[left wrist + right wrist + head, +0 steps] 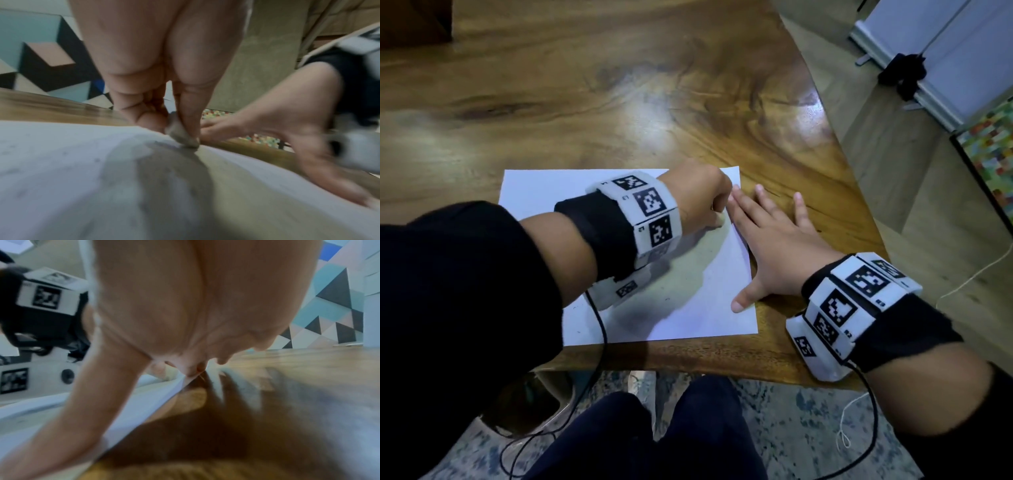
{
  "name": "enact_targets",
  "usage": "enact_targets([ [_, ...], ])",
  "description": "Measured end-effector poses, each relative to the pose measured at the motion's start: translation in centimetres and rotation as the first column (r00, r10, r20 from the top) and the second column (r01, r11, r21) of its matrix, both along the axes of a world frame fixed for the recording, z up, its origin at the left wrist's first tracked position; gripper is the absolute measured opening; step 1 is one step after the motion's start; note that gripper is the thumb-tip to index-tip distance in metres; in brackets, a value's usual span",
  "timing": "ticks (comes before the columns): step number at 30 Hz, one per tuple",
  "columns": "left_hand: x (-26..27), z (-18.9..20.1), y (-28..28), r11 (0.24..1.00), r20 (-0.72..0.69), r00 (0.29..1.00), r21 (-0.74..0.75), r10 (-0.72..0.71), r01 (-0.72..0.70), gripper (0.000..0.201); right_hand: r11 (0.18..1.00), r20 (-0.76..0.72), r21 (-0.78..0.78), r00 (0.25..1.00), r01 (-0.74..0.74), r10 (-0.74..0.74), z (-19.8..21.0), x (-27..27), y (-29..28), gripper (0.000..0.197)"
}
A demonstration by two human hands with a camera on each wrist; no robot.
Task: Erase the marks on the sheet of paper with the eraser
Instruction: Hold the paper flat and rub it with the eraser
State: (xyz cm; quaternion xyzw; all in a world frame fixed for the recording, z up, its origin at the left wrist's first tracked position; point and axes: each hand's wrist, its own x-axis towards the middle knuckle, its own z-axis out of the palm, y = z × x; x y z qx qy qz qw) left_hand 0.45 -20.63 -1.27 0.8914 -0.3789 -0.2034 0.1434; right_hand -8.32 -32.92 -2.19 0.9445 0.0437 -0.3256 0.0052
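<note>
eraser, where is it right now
The eraser is pinched in the left hand and pressed on the sheet of paper near its far right corner, just beside the fingertips of the flat right hand.

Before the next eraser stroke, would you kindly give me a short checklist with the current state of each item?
1. Eraser pinched in left hand: ok.
2. Eraser touching the sheet of paper: ok.
3. Right hand flat, its thumb and index finger on the sheet's right edge: ok.
4. Sheet lying flat on the table: ok.
5. Marks left near the sheet's front edge: not ok, small specks remain.
6. Marks under the left hand: cannot tell.
</note>
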Motion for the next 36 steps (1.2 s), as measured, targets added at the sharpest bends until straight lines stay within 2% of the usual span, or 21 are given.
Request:
enact_targets([
  [3,-2.8,-0.6,1.5,0.987,-0.088,0.983,-0.045,-0.159,0.156,0.007,0.999,0.008,0.031,1.0,0.019,-0.019,0.0,-0.1,-0.1,0.146],
  [6,-4.7,-1.1,3.4,0.938,-0.163,0.927,0.029,-0.337,0.346,0.009,0.999,-0.009,0.042,0.999,0.032,-0.032,0.2,-0.3,0.1,0.146],
  [8,-4.1,-0.6,2.8,0.946,-0.17,0.937,0.058,-0.306,0.32,0.008,0.999,-0.017,0.041,0.999,0.036,-0.035,0.2,-0.3,0.2,0.146],
  [12,-2.8,0.2,-0.3,0.986,-0.076,0.985,0.06,-0.153,0.157,0.016,0.999,-0.038,0.024,0.999,0.039,-0.038,0.2,-0.2,0.3,0.145],
  [14,-3.7,-0.3,0.5,0.976,-0.078,0.974,0.039,-0.213,0.216,0.015,0.999,-0.039,0.022,0.998,0.04,-0.039,0.2,-0.2,0.3,0.146],
  [17,-5.3,-0.9,3.2,0.936,-0.197,0.922,0.045,-0.333,0.348,0.008,0.999,-0.018,0.037,0.999,0.034,-0.034,0.2,-0.3,0.2,0.147],
  [19,-4.7,-0.8,2.9,0.945,-0.215,0.927,0.045,-0.307,0.323,0.007,0.999,-0.015,0.037,0.999,0.034,-0.034,0.2,-0.4,0.2,0.147],
  [22,-2.6,-0.3,0.3,0.98,-0.088,0.977,0.023,-0.193,0.195,0.011,0.999,-0.04,0.026,0.999,0.034,-0.033,0.2,-0.2,0.3,0.139],
  [24,-2.0,-0.3,-0.8,0.989,-0.057,0.988,-0.015,-0.145,0.144,0.01,0.999,-0.041,0.028,0.999,0.035,-0.033,0.1,-0.1,0.3,0.131],
  [27,-3.6,-0.9,1.1,0.966,-0.102,0.962,0.027,-0.252,0.256,0.011,0.997,-0.03,0.054,0.998,0.052,-0.05,-0.1,-0.2,0.1,0.146],
  [29,-5.3,-1.3,3.6,0.933,-0.163,0.92,0.001,-0.356,0.361,0.011,0.997,-0.021,0.067,0.999,0.048,-0.046,-0.1,-0.3,0.0,0.147],
  [32,-5.2,-1.4,5.2,0.923,-0.266,0.891,0.014,-0.368,0.385,0.007,0.996,-0.03,0.067,0.998,0.051,-0.049,-0.1,-0.4,0.0,0.146],
  [34,-3.9,-1.4,4.1,0.941,-0.233,0.916,0.009,-0.326,0.337,0.008,0.996,-0.041,0.067,0.998,0.057,-0.054,-0.1,-0.4,0.1,0.146],
  [36,-3.1,-1.3,2.7,0.951,-0.126,0.943,-0.027,-0.309,0.308,0.01,0.996,-0.049,0.069,0.997,0.062,-0.058,0.0,-0.3,0.1,0.146],
])
